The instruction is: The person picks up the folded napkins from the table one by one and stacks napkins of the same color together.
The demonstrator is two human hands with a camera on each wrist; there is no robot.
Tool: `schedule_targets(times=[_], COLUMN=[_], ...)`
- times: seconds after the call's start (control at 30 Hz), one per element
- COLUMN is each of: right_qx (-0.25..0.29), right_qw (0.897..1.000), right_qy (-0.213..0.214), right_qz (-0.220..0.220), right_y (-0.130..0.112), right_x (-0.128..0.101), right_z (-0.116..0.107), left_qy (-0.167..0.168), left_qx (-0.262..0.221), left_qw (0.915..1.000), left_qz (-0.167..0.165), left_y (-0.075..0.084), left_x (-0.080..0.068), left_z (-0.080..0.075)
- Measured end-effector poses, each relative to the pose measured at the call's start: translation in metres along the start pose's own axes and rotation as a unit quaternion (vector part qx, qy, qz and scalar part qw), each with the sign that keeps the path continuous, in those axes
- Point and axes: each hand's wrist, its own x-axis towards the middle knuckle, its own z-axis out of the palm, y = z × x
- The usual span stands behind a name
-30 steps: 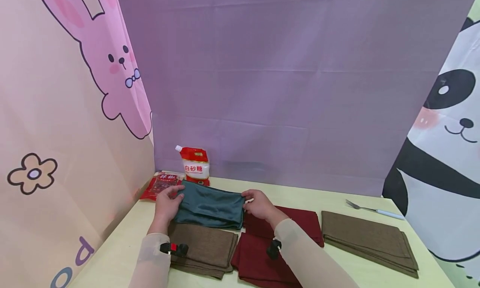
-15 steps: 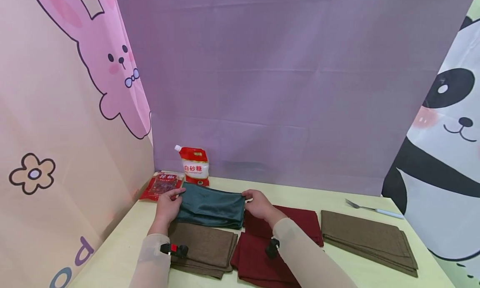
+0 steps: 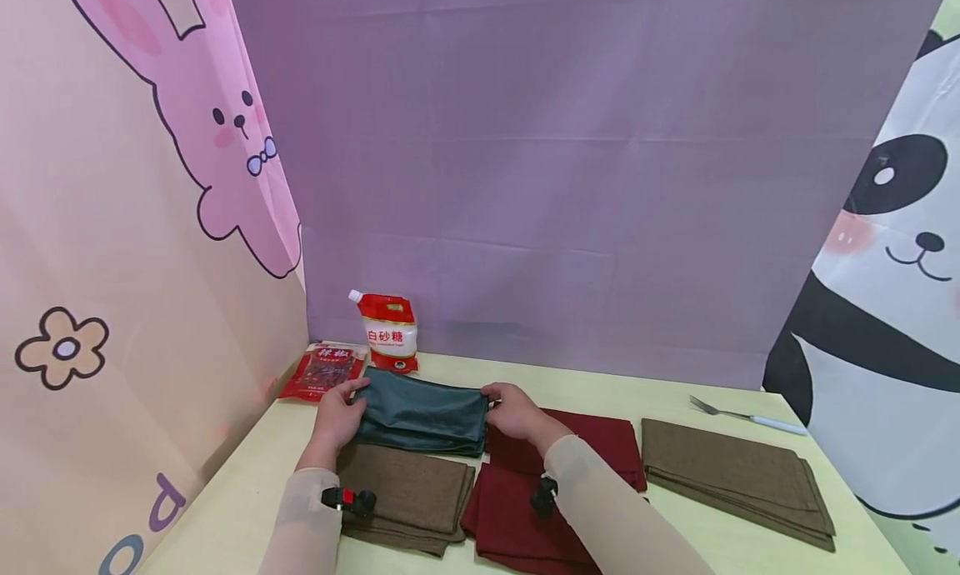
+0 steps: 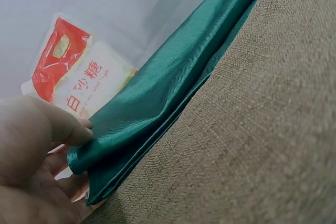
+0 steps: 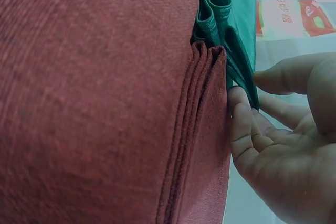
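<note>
Shiny dark green folded cloth (image 3: 422, 412): lying near the back left of the pale yellow table (image 3: 232, 508), between a folded brown woven cloth (image 3: 405, 487) and a red-and-white plastic sugar bag (image 3: 392, 333). Being pinched at one end by the left hand (image 3: 337, 417), at the other by the right hand (image 3: 516, 411). Reaching a bit less far back than a second ago, while staying put along the front.

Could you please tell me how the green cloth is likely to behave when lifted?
The green cloth is probably floppy, since its layers bend into soft, wavy folds. Its glossy sheen hints that it may be slippery. Its loose, stacked edges suggest the layers could slide apart unless gripped together.
</note>
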Motion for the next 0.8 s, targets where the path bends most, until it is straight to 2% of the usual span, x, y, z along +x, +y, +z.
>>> schedule_targets(times=[0.23, 0.43, 0.8], right_qx=[-0.006, -0.011, -0.015], right_qw=[1.0, 1.0, 1.0], right_qy=[0.003, 0.003, 0.002], right_qz=[-0.001, 0.008, 0.008], right_y=[0.0019, 0.0012, 0.0015], right_x=[0.0029, 0.0022, 0.002], right_z=[0.0012, 0.0019, 0.0025], left_qy=[-0.014, -0.025, -0.022], left_qx=[0.024, 0.035, 0.072], left_qw=[0.9995, 0.999, 0.9971], left_qz=[0.014, 0.009, 0.012], left_y=[0.0004, -0.0012, -0.0005], left_x=[-0.0005, 0.0014, 0.0017], left_z=[-0.0005, 0.0018, 0.0062])
